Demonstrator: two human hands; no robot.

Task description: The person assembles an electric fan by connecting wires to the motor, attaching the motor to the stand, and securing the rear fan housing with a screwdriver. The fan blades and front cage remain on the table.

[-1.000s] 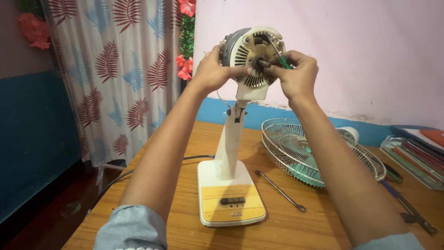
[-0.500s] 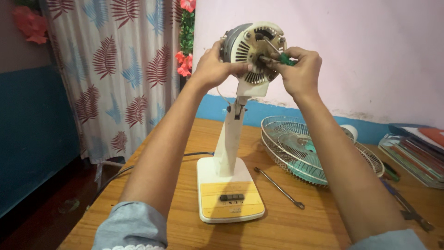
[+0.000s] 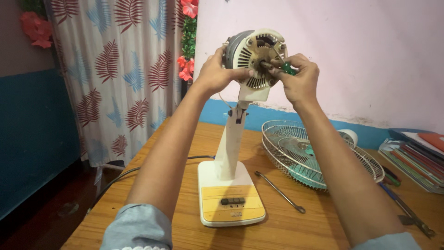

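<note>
The left hand is gripping the side of the round white and grey fan motor housing, thumb pressed across its vented front. The right hand is closed around a green-handled screwdriver, with its fingertips pinching at the stubby shaft in the middle of the housing.

The housing is sitting high on a white slanted fan stand with a yellow base panel. That looks top-heavy: a hard push could be tipping the stand, and the screwdriver tip could be slipping off toward the left thumb.

On the wooden worktop are lying one slim metal spanner, one wire fan guard with a teal blade inside it, one stack of books at the right edge, and one dark cable trailing off to the left.
</note>
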